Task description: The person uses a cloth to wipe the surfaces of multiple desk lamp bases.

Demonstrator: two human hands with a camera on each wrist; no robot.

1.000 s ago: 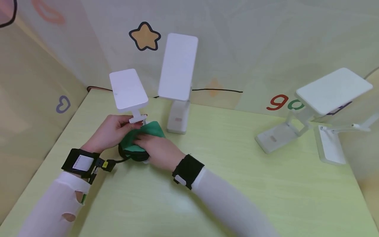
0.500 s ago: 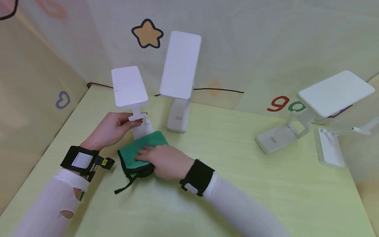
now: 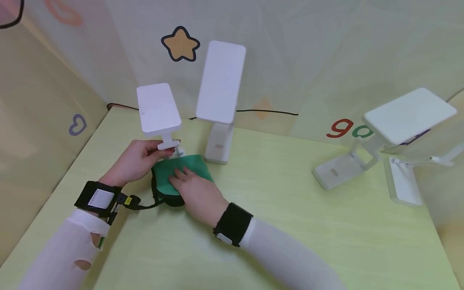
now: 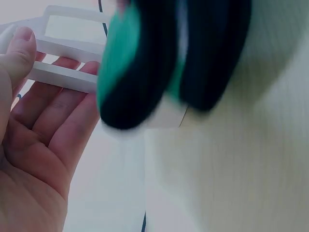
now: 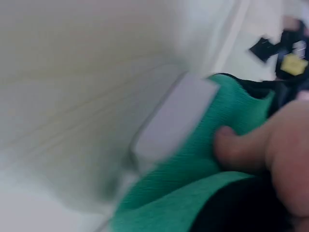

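Note:
In the head view my left hand (image 3: 139,161) grips the jointed arm of a white folding phone stand (image 3: 159,108) at the left. The left wrist view shows that thumb and the fingers about the white frame (image 4: 65,77). My right hand (image 3: 201,197) lies on a folded green cloth (image 3: 199,165) with black edging and a dark strap, fingers spread and fairly straight. Beneath the cloth the stand's base is mostly hidden; one pale end of the base (image 5: 176,116) shows in the right wrist view, where a fingertip presses the cloth.
A second white phone stand (image 3: 221,84) stands just behind and to the right. Two more are at the far right, one upright (image 3: 409,117) and one partly out of view (image 3: 404,181). A printed fabric wall (image 3: 290,60) closes off the back of the pale table (image 3: 290,209).
My right hand slid the cloth toward me and uncovered part of the base, then moved back up over it. The left hand keeps its hold on the stand's arm.

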